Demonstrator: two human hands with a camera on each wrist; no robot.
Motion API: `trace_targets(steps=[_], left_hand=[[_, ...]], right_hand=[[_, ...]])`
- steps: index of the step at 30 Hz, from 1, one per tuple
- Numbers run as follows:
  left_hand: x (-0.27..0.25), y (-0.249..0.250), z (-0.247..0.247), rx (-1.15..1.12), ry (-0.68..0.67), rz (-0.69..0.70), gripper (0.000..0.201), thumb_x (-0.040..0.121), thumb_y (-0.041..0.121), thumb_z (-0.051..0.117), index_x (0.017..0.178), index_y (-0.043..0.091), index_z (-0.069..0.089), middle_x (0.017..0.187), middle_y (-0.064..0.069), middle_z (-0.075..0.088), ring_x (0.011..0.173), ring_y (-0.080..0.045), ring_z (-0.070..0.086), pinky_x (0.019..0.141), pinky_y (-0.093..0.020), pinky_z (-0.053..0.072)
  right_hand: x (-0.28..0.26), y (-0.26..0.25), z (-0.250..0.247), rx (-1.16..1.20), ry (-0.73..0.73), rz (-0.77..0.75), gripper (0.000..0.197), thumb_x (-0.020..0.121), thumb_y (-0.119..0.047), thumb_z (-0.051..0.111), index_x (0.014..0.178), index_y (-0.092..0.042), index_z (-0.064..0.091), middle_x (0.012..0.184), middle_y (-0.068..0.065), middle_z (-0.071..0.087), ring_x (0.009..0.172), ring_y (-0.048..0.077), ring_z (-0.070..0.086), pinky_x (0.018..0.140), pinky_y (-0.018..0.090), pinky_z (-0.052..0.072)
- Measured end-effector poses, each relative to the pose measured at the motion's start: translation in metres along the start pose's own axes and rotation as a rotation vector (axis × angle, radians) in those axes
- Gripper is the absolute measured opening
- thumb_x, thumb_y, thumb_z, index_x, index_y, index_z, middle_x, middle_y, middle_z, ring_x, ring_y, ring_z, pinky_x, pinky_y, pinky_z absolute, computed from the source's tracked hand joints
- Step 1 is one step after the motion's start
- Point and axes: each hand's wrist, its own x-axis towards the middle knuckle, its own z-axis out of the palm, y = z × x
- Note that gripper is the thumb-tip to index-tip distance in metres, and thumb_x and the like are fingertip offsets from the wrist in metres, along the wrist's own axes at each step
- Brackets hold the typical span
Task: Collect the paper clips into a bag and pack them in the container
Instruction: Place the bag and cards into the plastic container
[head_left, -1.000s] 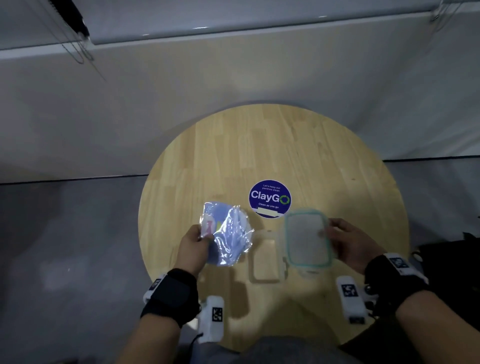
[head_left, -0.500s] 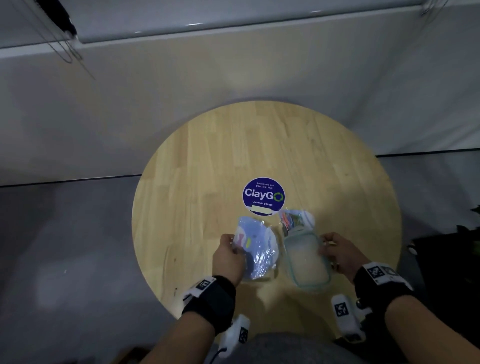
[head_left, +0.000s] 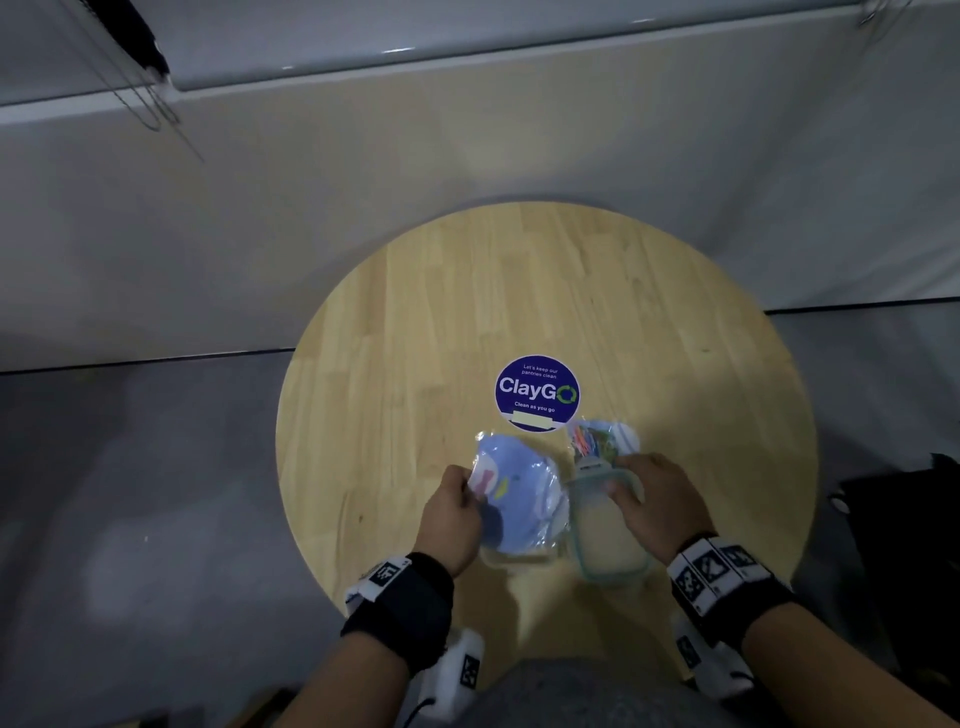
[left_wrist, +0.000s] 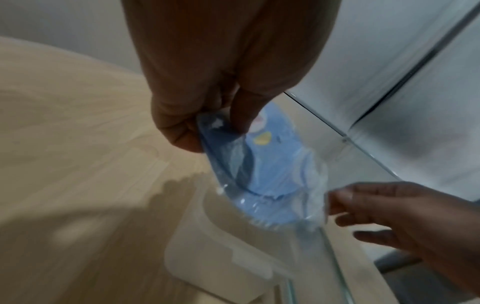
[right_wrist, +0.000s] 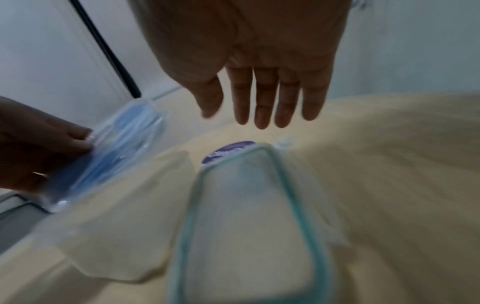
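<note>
- The round wooden table (head_left: 545, 291) carries everything.
- The clear container (head_left: 519, 558) sits open beneath a blue-printed bag (head_left: 514, 499) pinched by the left hand (head_left: 449, 514).
- The teal-rimmed lid (head_left: 608, 540) lies just right of the container; the right hand (head_left: 657, 501), fingers straight, hovers above the lid.
- The paper clips (head_left: 592, 441) lie in a second bag by the lid's far end.

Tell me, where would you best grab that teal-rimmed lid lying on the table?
I'd take the lid by its long right edge, coming from the right where the open right hand hovers. It lies flat, so fingers should probably hook under the raised teal rim; the container crowds its left side.
</note>
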Motion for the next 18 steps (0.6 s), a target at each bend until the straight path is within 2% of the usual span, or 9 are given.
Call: trace_targets(steps=[1,3,5,6,8,10,12,15,18], left_hand=[[0.0,0.001,-0.001,-0.093,-0.013,-0.016,0.012,0.095,0.013,0.046,0.084,0.01,0.045,0.073,-0.001,0.05,0.068,-0.017,0.043,0.059,-0.028,0.035],[-0.001,0.002,-0.001,-0.238,-0.021,-0.06,0.016,0.096,0.022,0.049,0.089,0.007,0.048,0.08,-0.003,0.053,0.074,-0.018,0.046,0.069,-0.032,0.04],[-0.001,0.004,0.001,-0.316,-0.03,-0.07,0.016,0.096,0.023,0.049,0.093,0.008,0.049,0.085,-0.004,0.056,0.078,-0.02,0.05,0.071,-0.036,0.044],[-0.002,0.006,0.001,-0.327,-0.033,-0.061,0.012,0.096,0.02,0.049,0.095,0.008,0.049,0.088,-0.004,0.058,0.079,-0.019,0.051,0.072,-0.034,0.045],[-0.002,0.009,0.0,-0.328,-0.036,-0.039,0.01,0.094,0.01,0.048,0.104,0.007,0.047,0.095,-0.003,0.06,0.082,-0.015,0.055,0.069,-0.026,0.046],[0.0,0.011,-0.004,-0.35,-0.036,-0.016,0.026,0.092,0.005,0.05,0.116,0.012,0.041,0.104,-0.001,0.062,0.091,-0.013,0.06,0.071,-0.023,0.047],[0.005,0.01,-0.008,-0.358,-0.014,0.006,0.043,0.09,0.002,0.051,0.126,0.021,0.035,0.108,-0.001,0.061,0.097,-0.014,0.06,0.075,-0.021,0.048],[0.008,0.014,-0.008,-0.302,0.008,0.086,0.035,0.088,-0.005,0.047,0.118,0.014,0.045,0.102,0.001,0.06,0.092,-0.015,0.057,0.069,-0.012,0.046],[0.005,0.02,-0.003,-0.254,0.012,0.167,0.021,0.091,-0.006,0.042,0.103,0.009,0.049,0.09,0.003,0.06,0.08,-0.01,0.055,0.063,-0.007,0.043]], right_hand=[[-0.001,-0.013,0.0,0.105,-0.008,-0.044,0.03,0.087,-0.029,0.062,0.115,-0.018,0.063,0.113,0.005,0.065,0.107,0.023,0.058,0.095,0.037,0.046],[-0.002,-0.042,0.0,0.384,-0.182,-0.041,0.023,0.089,-0.032,0.06,0.111,-0.027,0.062,0.107,-0.004,0.068,0.101,0.013,0.062,0.094,0.033,0.047],[-0.002,-0.065,0.003,0.618,-0.355,-0.005,0.017,0.091,-0.029,0.058,0.108,-0.032,0.058,0.106,-0.008,0.068,0.102,0.013,0.064,0.091,0.032,0.049],[-0.001,-0.072,0.005,0.669,-0.382,-0.006,0.019,0.091,-0.023,0.057,0.108,-0.033,0.057,0.107,-0.008,0.068,0.103,0.014,0.064,0.089,0.034,0.051],[0.0,-0.079,0.006,0.613,-0.364,-0.067,0.032,0.091,-0.012,0.055,0.115,-0.033,0.053,0.113,-0.009,0.064,0.108,0.014,0.061,0.092,0.036,0.049],[0.001,-0.08,0.007,0.472,-0.336,-0.1,0.043,0.093,-0.008,0.052,0.132,-0.025,0.046,0.121,-0.012,0.051,0.118,0.009,0.048,0.098,0.028,0.038],[0.003,-0.077,0.01,0.388,-0.311,-0.13,0.043,0.094,-0.011,0.051,0.135,-0.02,0.043,0.121,-0.01,0.048,0.12,0.01,0.043,0.098,0.026,0.034],[-0.001,-0.076,0.017,0.303,-0.288,-0.167,0.039,0.094,-0.018,0.05,0.132,-0.023,0.042,0.118,-0.004,0.055,0.112,0.013,0.049,0.093,0.03,0.04],[-0.004,-0.077,0.021,0.284,-0.246,-0.168,0.02,0.094,-0.024,0.05,0.114,-0.024,0.046,0.102,0.003,0.061,0.095,0.021,0.056,0.084,0.036,0.047]])
